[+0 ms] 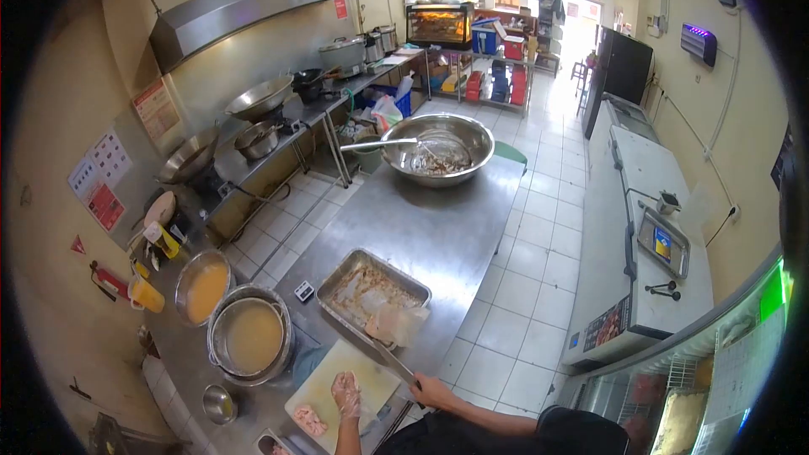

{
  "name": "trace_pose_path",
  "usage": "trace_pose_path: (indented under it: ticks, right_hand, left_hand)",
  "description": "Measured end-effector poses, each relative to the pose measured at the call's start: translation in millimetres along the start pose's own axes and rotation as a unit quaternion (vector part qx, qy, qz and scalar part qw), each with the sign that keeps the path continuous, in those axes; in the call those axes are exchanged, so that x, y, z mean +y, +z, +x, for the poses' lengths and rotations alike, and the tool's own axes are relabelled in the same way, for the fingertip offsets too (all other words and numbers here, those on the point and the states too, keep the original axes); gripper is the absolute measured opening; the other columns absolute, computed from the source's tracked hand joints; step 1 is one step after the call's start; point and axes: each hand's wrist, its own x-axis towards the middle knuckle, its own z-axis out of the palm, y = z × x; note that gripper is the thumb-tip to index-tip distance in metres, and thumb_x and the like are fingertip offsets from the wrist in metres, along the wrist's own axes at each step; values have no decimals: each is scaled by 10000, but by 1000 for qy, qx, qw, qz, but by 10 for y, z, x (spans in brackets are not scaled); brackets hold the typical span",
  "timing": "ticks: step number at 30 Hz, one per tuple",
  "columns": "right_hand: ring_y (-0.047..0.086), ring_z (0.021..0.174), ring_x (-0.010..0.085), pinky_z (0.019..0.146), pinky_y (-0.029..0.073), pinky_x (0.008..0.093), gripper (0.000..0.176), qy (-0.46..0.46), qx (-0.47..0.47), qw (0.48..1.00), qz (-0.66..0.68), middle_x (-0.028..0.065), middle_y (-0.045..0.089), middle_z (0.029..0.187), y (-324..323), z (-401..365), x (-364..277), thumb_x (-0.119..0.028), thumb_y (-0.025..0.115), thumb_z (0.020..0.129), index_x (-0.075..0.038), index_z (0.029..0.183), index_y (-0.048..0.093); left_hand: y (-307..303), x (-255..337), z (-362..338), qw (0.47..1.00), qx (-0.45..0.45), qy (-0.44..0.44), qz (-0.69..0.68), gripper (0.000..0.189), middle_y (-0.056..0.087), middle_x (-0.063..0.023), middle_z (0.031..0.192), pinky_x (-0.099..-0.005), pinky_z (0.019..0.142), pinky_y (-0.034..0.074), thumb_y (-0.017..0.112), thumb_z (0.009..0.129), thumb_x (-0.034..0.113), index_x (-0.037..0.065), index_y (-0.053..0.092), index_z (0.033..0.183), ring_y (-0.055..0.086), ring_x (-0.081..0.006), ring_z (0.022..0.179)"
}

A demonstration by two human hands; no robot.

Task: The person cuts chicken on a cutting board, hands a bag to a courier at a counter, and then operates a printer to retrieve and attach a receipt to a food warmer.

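My right hand (431, 392) grips the handle of a knife (396, 365), its blade slanting up and left over the cutting board's edge toward the metal tray. My left hand (345, 396), in a clear plastic glove, is over the white cutting board (377, 371) with its fingers drawn together; what they hold, if anything, I cannot make out. Left of it, a pale pink piece of raw meat (310, 420) lies on the board. Just beyond the board stands the metal tray (331, 267) with wet, brownish contents and a clear plastic bag (403, 325) over its near corner.
Pots of cloudy liquid (255, 335) and orange liquid (205, 286), a small steel bowl (219, 404) and a timer (304, 291) stand on the left. A wide steel bowl (438, 149) with a long handle across its rim sits at the table's far end. Woks (261, 97) line the stove.
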Motion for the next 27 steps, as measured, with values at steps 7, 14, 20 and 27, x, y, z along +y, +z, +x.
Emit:
trace_pose_path:
  ticks: [7,14,20,27]
  right_hand:
    - [660,777,481,720,507,555,333,-34,-24,999,5,279,677,844,-58,120,41,-337,566,965,-13,1035,547]
    - [659,772,489,717,512,552,319,-50,-39,998,-12,280,670,814,-135,217,181,-322,565,962,-16,1042,524]
    - [666,753,469,698,519,533,310,-65,-37,997,-11,271,669,792,-165,259,296,-307,581,952,-14,1040,533]
    - [670,772,444,705,518,521,265,-71,-23,997,-9,244,679,820,-50,322,510,-267,581,949,-19,1043,573]
  left_hand:
    - [45,1,15,998,38,42,9,269,558,-17,687,-274,556,445,553,1002,221,52,563,793,505,-103,603]
    - [86,187,-19,933,59,157,319,193,628,-69,726,-296,628,518,613,950,106,-8,579,798,602,-125,646]
    - [88,-244,147,988,98,58,103,109,639,-64,724,-293,615,516,594,961,90,12,614,887,603,-163,622]
    - [13,-609,313,913,57,66,398,265,690,-197,902,-483,808,500,587,922,238,-11,676,938,651,-366,876]
